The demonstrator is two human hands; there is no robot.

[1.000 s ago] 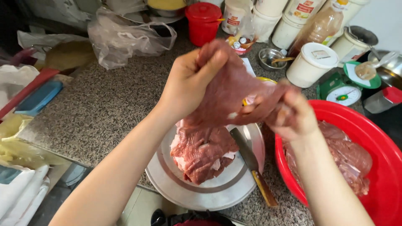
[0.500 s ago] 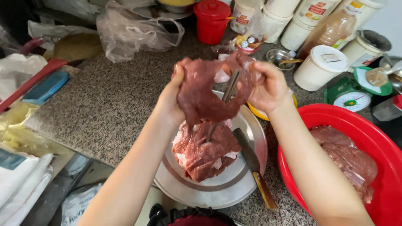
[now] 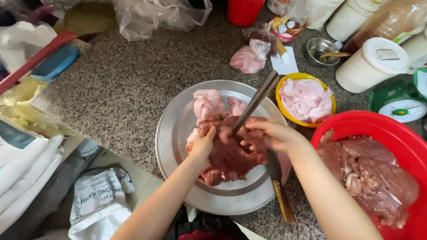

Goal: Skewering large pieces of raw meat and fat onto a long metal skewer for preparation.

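A dark red meat slab (image 3: 231, 155) rests on a round metal tray (image 3: 178, 129). My left hand (image 3: 202, 144) grips its left edge. My right hand (image 3: 273, 133) is closed on its upper right part, where a long metal skewer (image 3: 258, 100) enters the meat and slants up and to the right. Paler pink meat pieces (image 3: 207, 104) lie on the tray just behind the slab. A knife (image 3: 280, 186) with a wooden handle lies on the tray's right rim, under my right forearm.
A red basin (image 3: 356, 122) holding more dark meat (image 3: 369, 173) stands at the right. Behind the tray are a yellow bowl (image 3: 284, 84) of pale fat, a green scale (image 3: 402, 106), a white lidded tub (image 3: 371, 64), a small metal bowl (image 3: 322, 46) and a pink bag (image 3: 249, 58).
Both hands have brought the meat slab down from mid-air onto the tray. The skewer now stands out of the meat.
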